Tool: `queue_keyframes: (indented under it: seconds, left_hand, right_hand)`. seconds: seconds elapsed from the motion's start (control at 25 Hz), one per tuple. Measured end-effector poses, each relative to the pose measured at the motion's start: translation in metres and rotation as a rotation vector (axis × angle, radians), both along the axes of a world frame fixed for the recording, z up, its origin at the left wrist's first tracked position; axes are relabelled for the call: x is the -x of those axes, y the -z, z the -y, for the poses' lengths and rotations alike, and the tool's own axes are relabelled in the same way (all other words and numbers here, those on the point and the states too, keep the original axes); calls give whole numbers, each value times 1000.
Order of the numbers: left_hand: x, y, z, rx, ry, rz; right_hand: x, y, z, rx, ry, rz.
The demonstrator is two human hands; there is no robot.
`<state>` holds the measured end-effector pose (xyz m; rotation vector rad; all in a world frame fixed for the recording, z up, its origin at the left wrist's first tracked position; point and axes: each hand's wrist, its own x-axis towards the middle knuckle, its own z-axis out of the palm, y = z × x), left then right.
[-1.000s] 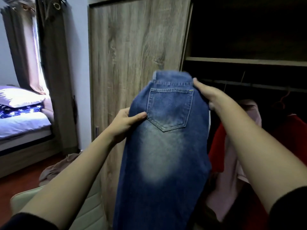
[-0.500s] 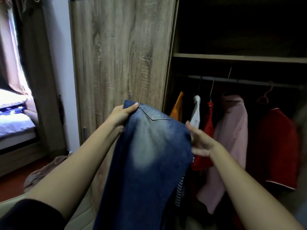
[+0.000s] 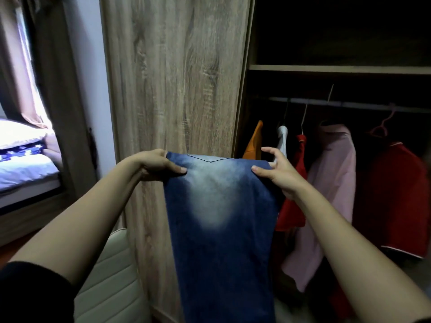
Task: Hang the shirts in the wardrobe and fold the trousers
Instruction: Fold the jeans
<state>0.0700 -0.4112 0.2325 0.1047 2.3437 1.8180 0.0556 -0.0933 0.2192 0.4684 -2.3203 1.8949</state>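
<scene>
Denim jeans (image 3: 221, 229), faded, pinched by left hand (image 3: 155, 165) and right hand (image 3: 277, 173).

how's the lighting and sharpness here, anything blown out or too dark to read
Head view: window at left blown out; wardrobe compartment above the shelf near black; jeans, left hand and right hand sharp; wide-angle lens slants the wardrobe door edges.

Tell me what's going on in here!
A person is holding up a pair of blue jeans in front of the wardrobe door. The left hand pinches one top corner and the right hand pinches the other, so the legs hang straight down. The waist looks turned over at the top, but the jeans are not folded up yet. Beside them, shirts already hang on the rail.
</scene>
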Motion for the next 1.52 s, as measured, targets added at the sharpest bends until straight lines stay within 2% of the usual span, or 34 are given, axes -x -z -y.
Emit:
queue_keyframes:
  seconds: [0.16, 0.28, 0.36, 0.44, 0.6, 0.76, 0.88, 1.0, 1.08, 1.2, 1.28, 1.44, 1.52]
  left_hand:
    - [-1, 2, -15, -282, -100, -48]
    - [-1, 0, -33, -420, -306, -242]
    - [-5, -4, -40, -390, -380, -386]
    - [-12, -5, -44, -350, -359, -519]
    - [-10, 3, -44, -209, -377, -754]
    - [-5, 7, -35, -61, -455, -932]
    - [-7, 4, -37, 130, -634, -1057]
    - [-7, -2, -42, 145, -736, -1046]
    - [-9, -6, -36, 140, -685, -1000]
    - [-17, -3, -26, 124, -440, -1024]
    - [-24, 2, -24, 79, -321, -1003]
    - [-30, 6, -33, -125, -240, -900]
    - [-32, -3, -44, -214, -212, -928]
  right_hand:
    - [-1, -15, 1, -5, 157, -211]
    - [-7, -12, -6, 12, 232, -369]
    - [-13, -10, -14, 23, 133, -419]
    - [-16, -10, -19, 14, 72, -460]
    - [-12, -2, -15, 78, 264, -628]
    - [-10, 0, 2, 165, 306, -672]
    - [-11, -5, 16, 108, 387, -740]
    - [-4, -12, 22, 32, 459, -797]
    - [-3, -19, 22, -35, 471, -851]
    - [-2, -27, 13, -86, 448, -908]
    - [-2, -34, 8, -66, 365, -865]
    - [-2, -43, 2, 83, 185, -753]
    - [-5, -53, -4, 95, 146, -699]
